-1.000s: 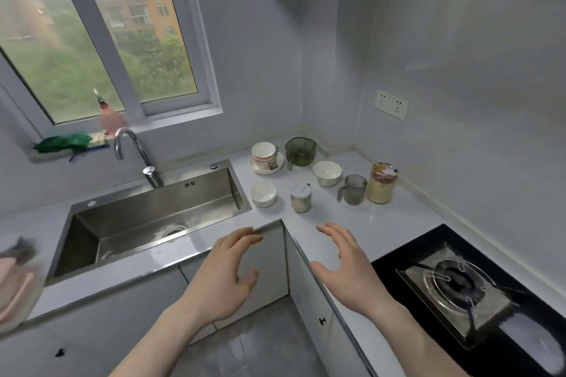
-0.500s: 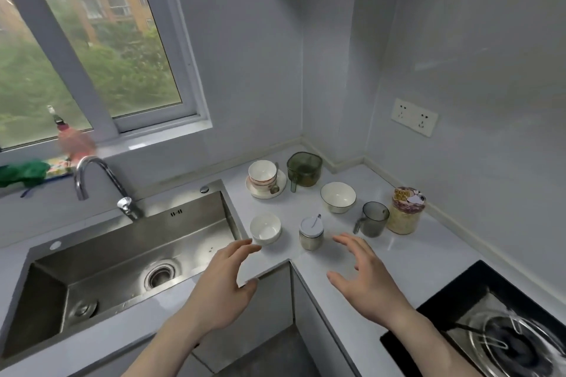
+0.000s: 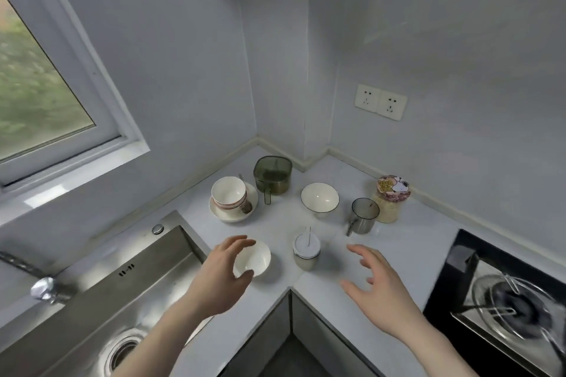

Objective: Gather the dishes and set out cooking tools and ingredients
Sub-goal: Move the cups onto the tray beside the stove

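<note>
Gathering dishes: left hand (image 3: 222,274) spread wide over small white bowl (image 3: 255,258), right hand (image 3: 378,286) wide, empty; next, grasp bowl rim

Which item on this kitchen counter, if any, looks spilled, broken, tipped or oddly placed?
Nothing stands out. The bowls, grey mug, green container and jars all stand upright on the countertop, with no spill visible.

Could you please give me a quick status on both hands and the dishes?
Left hand open, over small white bowl. Right hand open, empty, beside white-lidded glass jar. No dishes gathered yet. Path unobstructed.
</note>
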